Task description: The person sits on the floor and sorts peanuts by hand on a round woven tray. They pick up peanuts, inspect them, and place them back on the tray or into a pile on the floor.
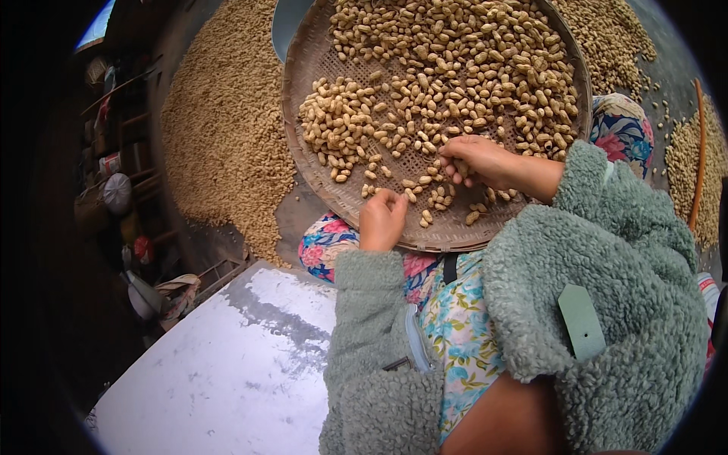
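Note:
A round woven bamboo tray (pixel 303 144) full of unshelled peanuts (pixel 470 68) rests across my lap. Over its near part, my right hand (pixel 479 161) has its fingers curled round a few peanuts, one of which shows between the fingertips. My left hand (pixel 383 220) is at the tray's near left edge, with fingers bent and pressed together beside some loose peanuts. Whatever those fingers may hold is hidden. Peanuts lie thick at the far and right sides of the tray, with a smaller heap at its left.
A big peanut pile (pixel 224 129) spreads on the floor to the left, with more peanuts (pixel 607 45) at the far right. A grey-blue basin (pixel 288 26) touches the tray's far left. A worn white surface (pixel 227 364) lies near left. An orange curved rod (pixel 698 152) stands right.

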The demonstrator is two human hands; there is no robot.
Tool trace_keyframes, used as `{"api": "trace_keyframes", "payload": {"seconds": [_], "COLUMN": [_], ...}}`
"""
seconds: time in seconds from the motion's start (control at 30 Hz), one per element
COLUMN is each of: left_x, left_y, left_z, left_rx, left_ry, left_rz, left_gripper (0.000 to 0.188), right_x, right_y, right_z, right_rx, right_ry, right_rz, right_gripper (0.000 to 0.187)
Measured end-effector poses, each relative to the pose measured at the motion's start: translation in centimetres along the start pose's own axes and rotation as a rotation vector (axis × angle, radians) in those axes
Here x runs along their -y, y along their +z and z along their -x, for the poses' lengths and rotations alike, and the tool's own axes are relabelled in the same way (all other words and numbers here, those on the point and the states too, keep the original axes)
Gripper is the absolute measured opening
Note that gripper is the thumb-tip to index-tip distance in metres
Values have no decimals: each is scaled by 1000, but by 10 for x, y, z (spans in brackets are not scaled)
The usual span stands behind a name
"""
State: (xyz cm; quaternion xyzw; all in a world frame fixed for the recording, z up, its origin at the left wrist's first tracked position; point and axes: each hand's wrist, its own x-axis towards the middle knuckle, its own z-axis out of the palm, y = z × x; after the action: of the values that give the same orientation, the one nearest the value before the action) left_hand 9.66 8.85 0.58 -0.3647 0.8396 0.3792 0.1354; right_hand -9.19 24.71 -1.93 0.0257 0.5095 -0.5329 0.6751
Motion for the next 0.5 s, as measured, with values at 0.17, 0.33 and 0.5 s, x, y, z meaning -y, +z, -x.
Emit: {"api": "trace_keyframes", "payload": {"seconds": [0.17, 0.33, 0.5], "left_x": [8, -1, -22], "left_y": [12, 0, 0], "left_z": [-8, -4, -7], "left_rx": [-37, 234, 25], "left_ry": [-58, -180, 16], "left_rz": [327, 1119, 707], "left_gripper": [20, 20, 12], "right_x": [-1, -1, -1], "right_y": [0, 1, 3], "right_z": [2, 4, 8], "right_rx": [43, 142, 227], "right_ry": [0, 161, 185], "right_rz": [4, -89, -192], "right_gripper": [24, 32, 34]}}
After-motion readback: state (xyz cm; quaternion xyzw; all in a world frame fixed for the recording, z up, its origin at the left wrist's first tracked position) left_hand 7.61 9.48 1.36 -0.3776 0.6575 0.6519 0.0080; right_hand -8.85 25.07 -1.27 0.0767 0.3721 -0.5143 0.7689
